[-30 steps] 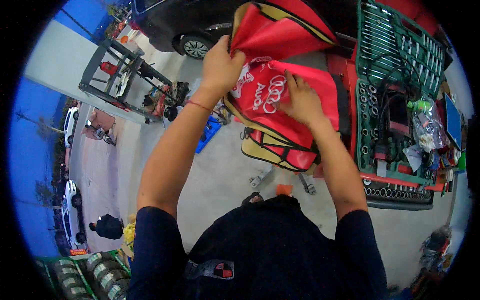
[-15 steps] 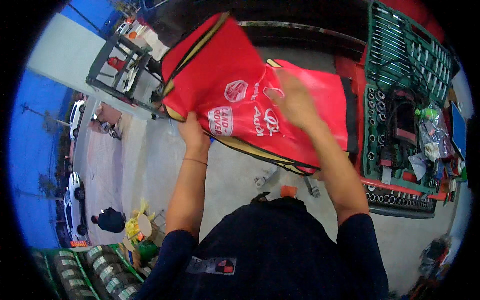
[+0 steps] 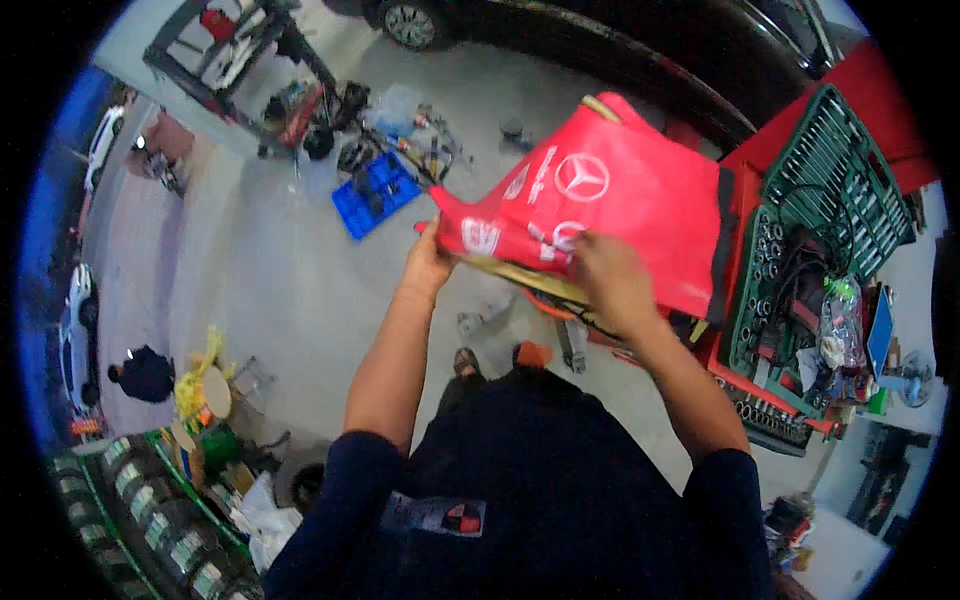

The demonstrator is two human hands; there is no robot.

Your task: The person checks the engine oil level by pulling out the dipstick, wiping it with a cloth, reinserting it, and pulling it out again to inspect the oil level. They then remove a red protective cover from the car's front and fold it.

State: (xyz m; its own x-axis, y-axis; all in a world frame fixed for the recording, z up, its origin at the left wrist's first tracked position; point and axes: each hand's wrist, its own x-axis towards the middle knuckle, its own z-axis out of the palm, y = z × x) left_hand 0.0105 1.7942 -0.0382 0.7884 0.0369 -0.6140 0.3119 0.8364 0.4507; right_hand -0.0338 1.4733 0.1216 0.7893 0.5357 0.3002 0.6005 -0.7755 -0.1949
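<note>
A red sheet-like car fender cover [image 3: 640, 190] with white printed emblems, a yellowish underside and a dark strip at its right end hangs in front of me. My left hand [image 3: 430, 262] is closed on its left end, where the material is bunched and folded. Over the cover's near edge is my right hand [image 3: 615, 280], smeared by motion; whether its fingers grip the material I cannot tell. The cover's right end lies against a red tool cart [image 3: 738, 270].
On the cart, an open green socket set [image 3: 820, 165] holds wrenches and sockets, with cables and a plastic bag on top. A blue tray [image 3: 352, 212] and loose parts lie on the floor ahead. A dark car [image 3: 560, 40] stands beyond. Racked tires [image 3: 150, 510] are at lower left.
The cover's raised left part has come down and folded together, uncovering the blue tray and floor parts. My right hand has moved toward the near edge. The view has shifted.
</note>
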